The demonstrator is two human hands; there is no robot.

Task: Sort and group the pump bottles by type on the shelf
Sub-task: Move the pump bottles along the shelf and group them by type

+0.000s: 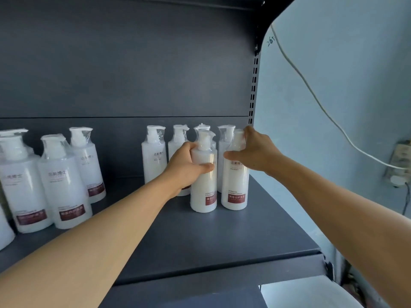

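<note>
Two groups of white pump bottles with dark red labels stand on the dark grey shelf (pixel 200 236). My left hand (pixel 184 167) grips the front-left bottle (pixel 204 192) of the right group around its middle. My right hand (pixel 253 152) holds the front-right bottle (pixel 235 190) at its shoulder and neck, next to the shelf's right end. Both bottles stand upright, side by side and nearly touching. Behind them stand several more wrapped bottles (pixel 153 156), partly hidden by my hands. The left group (pixel 64 181) holds several wider bottles.
The shelf's dark back panel (pixel 133 74) rises behind the bottles. A slotted upright (pixel 253 92) marks the right end. Beyond it is a pale blue wall with a white cable (pixel 315 101) and a socket (pixel 400 165). A white surface (pixel 311 292) lies below the shelf edge.
</note>
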